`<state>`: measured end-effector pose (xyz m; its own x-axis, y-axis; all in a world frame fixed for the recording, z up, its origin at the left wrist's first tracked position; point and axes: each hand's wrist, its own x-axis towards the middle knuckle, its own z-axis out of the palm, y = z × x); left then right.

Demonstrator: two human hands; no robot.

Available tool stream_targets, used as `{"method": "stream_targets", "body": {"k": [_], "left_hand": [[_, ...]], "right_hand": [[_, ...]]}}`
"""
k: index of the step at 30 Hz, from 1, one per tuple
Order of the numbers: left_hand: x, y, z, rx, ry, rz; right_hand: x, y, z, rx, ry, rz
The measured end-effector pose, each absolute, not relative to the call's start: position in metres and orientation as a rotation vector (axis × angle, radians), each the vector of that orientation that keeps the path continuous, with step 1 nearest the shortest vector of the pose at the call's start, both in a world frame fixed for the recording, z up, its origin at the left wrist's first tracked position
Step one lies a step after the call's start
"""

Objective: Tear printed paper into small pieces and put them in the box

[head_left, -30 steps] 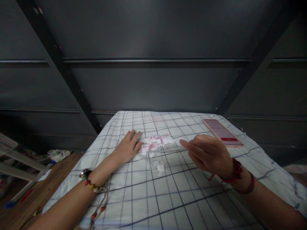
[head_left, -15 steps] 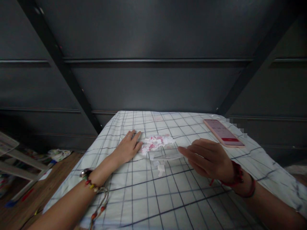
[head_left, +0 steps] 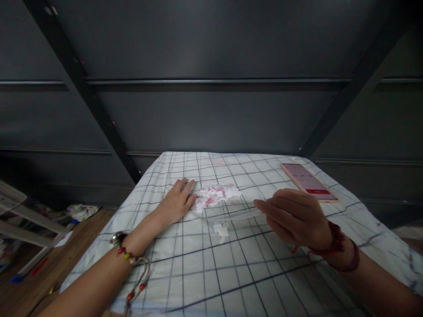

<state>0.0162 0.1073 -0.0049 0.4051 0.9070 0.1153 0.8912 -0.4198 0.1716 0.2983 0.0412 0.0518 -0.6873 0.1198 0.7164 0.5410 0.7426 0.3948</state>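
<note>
Torn white and pink paper scraps (head_left: pixel 214 196) lie in a heap in the middle of the checked cloth, on or inside a clear plastic bag (head_left: pixel 241 215); which of the two I cannot tell. My left hand (head_left: pixel 176 200) rests flat at the left end of the heap, fingers spread, thumb touching its edge. To the right, my right hand (head_left: pixel 294 215) is raised a little, its fingers pinched together on the bag's edge, which stretches toward it. A few white paper bits (head_left: pixel 222 232) sit in front of the bag.
A phone (head_left: pixel 309 182) in a pink case lies at the right, just beyond my right hand. The checked cloth (head_left: pixel 198 273) covers the table, which stands against a dark panelled wall (head_left: pixel 205 119). At the left, a white wooden frame (head_left: pixel 33 235) stands on the floor.
My right hand has moved slightly right, drawing the edge of the plastic bag with it. My left hand has stayed in place.
</note>
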Motion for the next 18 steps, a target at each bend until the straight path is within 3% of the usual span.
{"method": "stream_targets", "body": {"k": [18], "left_hand": [[0.015, 0.107, -0.007, 2.492, 1.748, 0.346]], "right_hand": [[0.285, 0.042, 0.046, -0.496, -2.354, -0.911]]}}
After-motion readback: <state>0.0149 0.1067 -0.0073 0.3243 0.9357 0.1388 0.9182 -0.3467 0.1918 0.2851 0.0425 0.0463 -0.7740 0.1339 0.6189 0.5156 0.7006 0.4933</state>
